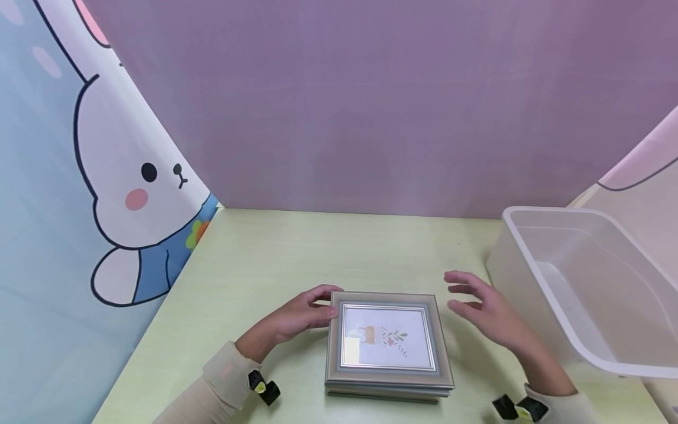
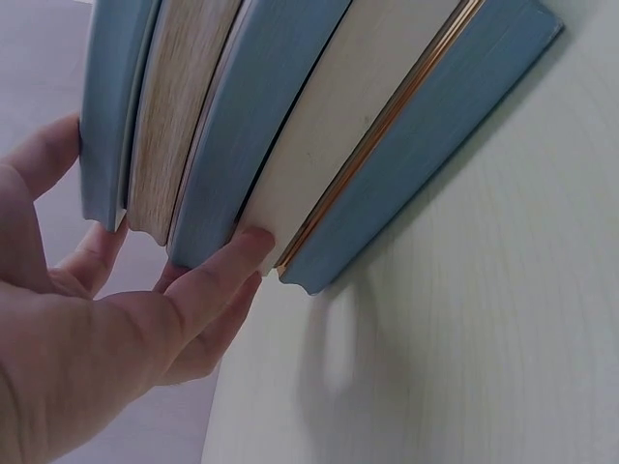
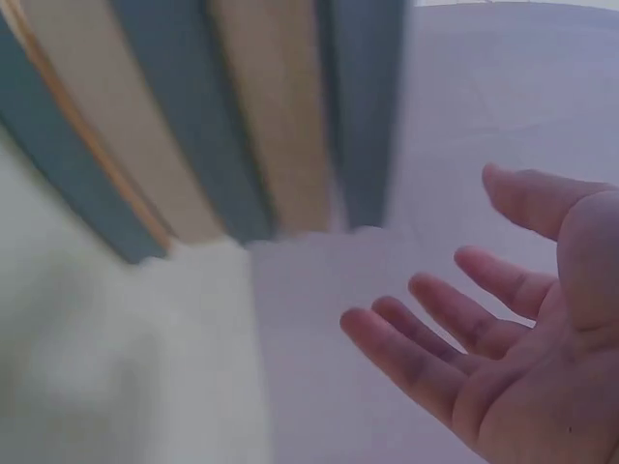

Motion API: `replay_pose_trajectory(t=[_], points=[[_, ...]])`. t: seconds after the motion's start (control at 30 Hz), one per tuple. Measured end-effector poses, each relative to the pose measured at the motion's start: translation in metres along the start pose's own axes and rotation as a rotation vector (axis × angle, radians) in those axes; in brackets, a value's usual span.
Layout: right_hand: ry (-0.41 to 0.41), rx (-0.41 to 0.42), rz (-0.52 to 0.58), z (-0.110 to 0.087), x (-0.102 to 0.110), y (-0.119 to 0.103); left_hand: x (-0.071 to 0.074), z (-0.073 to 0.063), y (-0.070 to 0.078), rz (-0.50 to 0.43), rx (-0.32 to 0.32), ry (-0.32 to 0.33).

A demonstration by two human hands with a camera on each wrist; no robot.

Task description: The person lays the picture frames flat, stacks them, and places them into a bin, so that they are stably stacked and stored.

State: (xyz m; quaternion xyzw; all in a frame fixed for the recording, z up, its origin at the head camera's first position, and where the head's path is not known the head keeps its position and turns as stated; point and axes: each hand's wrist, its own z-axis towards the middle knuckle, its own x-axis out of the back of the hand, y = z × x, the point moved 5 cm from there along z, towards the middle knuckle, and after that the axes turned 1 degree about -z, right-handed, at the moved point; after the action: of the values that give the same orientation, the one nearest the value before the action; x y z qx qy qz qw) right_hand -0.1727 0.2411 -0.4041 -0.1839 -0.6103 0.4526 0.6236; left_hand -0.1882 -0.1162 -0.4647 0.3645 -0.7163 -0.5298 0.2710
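Observation:
A stack of several picture frames (image 1: 389, 377) lies near the front of the table. The top one has a silvery inner border and a white picture with a small plant print. In the left wrist view, the edges (image 2: 261, 126) alternate between blue and cream or wood tones. My left hand (image 1: 302, 315) touches the left side of the stack, fingertips spread along several edges. To the right of the stack, apart from it, my right hand (image 1: 489, 312) hovers with loosely bent fingers and nothing in it. The right wrist view shows its fingers (image 3: 416, 372) spread beside the blurred edges.
A white plastic tub (image 1: 545, 282) stands at the right of the pale table (image 1: 275, 253); its inside shows no contents. Behind the table rises a purple backdrop (image 1: 371, 118). A blue cloth with a rabbit print (image 1: 132, 147) hangs along the left side.

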Motion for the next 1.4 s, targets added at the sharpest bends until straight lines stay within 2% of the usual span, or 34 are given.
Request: replay_pose_trajectory(t=[0.13,0.2,0.33,0.47,0.73,0.97,1.13,1.4], points=[[0.09,0.085,-0.09,0.002,0.028,-0.016,0.0,0.001,0.001,0.005,0.001,0.002],[0.133,0.093,-0.154,0.001,0.044,-0.022,0.0,0.001,0.002,0.006,0.001,0.001],[0.207,0.044,-0.28,0.0,0.071,-0.028,0.001,0.001,0.002,0.01,0.003,0.008],[0.248,-0.027,-0.379,-0.003,0.087,-0.028,0.001,0.001,0.002,0.014,0.009,0.016],[0.312,-0.134,-0.545,-0.014,0.097,-0.021,0.002,0.001,0.002,0.0,0.005,0.01],[0.292,-0.292,-0.64,-0.024,0.104,-0.008,0.002,0.0,0.003,-0.006,0.009,0.007],[0.278,-0.305,-0.684,-0.028,0.106,-0.003,0.002,-0.001,0.005,0.001,0.005,0.006],[0.243,-0.306,-0.692,-0.027,0.109,-0.003,0.002,-0.001,0.003,-0.015,0.01,0.007]])
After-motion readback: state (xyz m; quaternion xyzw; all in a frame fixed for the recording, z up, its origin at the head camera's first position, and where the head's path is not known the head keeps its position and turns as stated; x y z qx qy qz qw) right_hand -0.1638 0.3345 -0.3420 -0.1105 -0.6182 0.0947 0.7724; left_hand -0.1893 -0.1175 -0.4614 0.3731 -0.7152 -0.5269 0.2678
